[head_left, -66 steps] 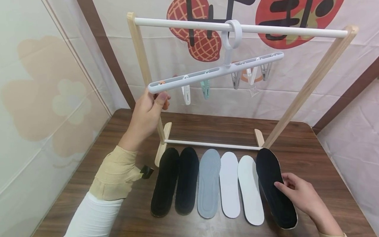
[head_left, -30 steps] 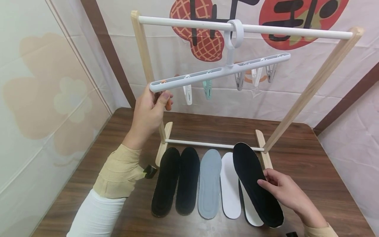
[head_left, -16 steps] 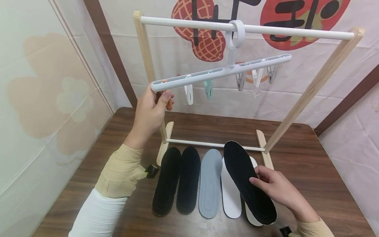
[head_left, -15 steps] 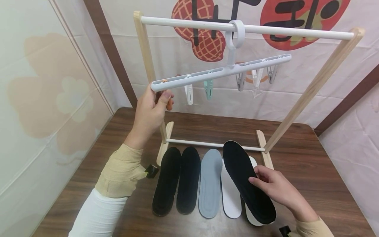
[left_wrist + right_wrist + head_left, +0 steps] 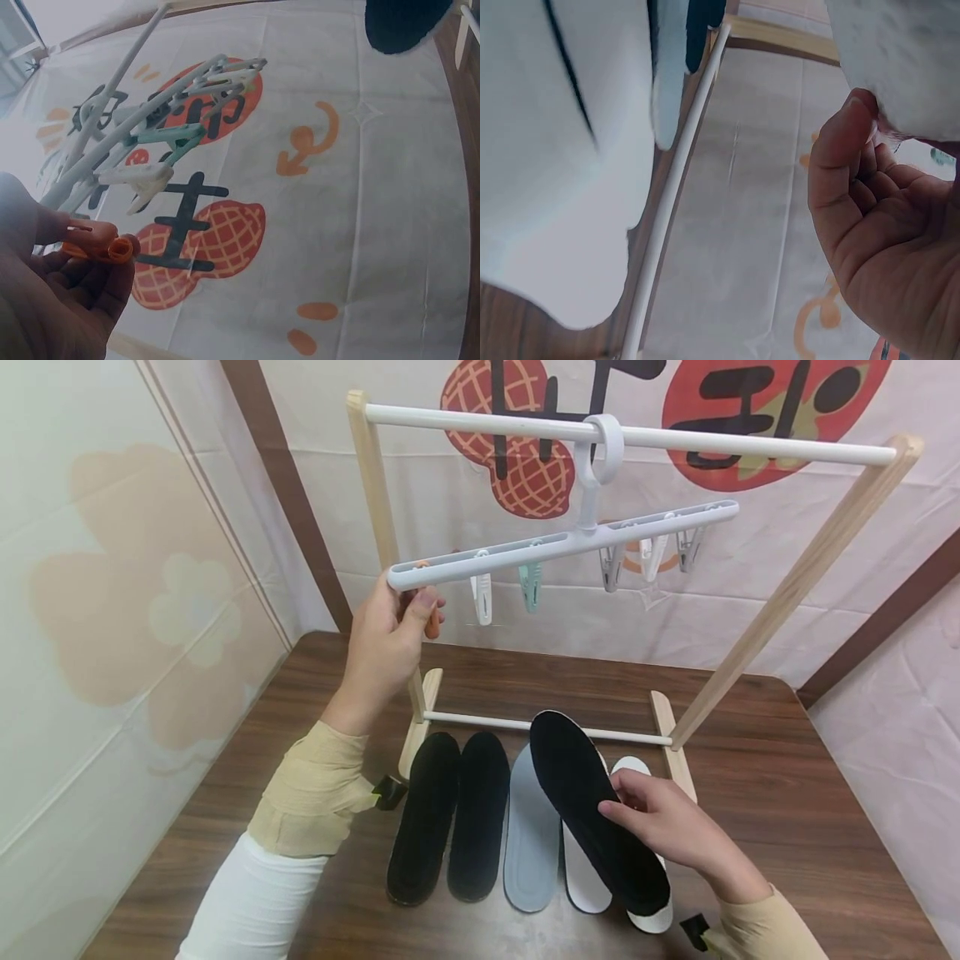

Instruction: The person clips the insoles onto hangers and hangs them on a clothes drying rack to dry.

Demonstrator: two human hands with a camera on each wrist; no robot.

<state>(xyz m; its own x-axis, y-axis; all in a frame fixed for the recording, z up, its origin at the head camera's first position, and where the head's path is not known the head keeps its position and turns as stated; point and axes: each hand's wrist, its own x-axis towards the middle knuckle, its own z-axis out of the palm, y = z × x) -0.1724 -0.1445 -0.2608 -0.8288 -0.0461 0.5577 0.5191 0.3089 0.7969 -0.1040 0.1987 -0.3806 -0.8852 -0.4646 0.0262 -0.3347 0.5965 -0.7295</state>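
My left hand (image 5: 382,647) pinches an orange clothespin (image 5: 432,625) under the left end of a pale grey clip hanger (image 5: 517,553). That end tilts lower than the right one. In the left wrist view the same orange clothespin (image 5: 96,244) sits between thumb and fingers. My right hand (image 5: 675,827) grips a black insole (image 5: 592,810) by its right edge, raised over the grey insole (image 5: 528,852) and two white ones, partly covering them. The right wrist view shows the held insole's pale underside (image 5: 904,67) by the fingertips.
A wooden rack with a white top rod (image 5: 480,422) carries the hanger. Several more clips hang from it, among them a white clip (image 5: 483,600) and a teal clip (image 5: 531,587). Two black insoles (image 5: 423,818) lie left on the brown table (image 5: 787,777); a printed cloth hangs behind.
My right hand has lifted the black insole from the right end of the row and carried it left, across the white insoles to the grey one. The left hand stays at the orange clothespin.
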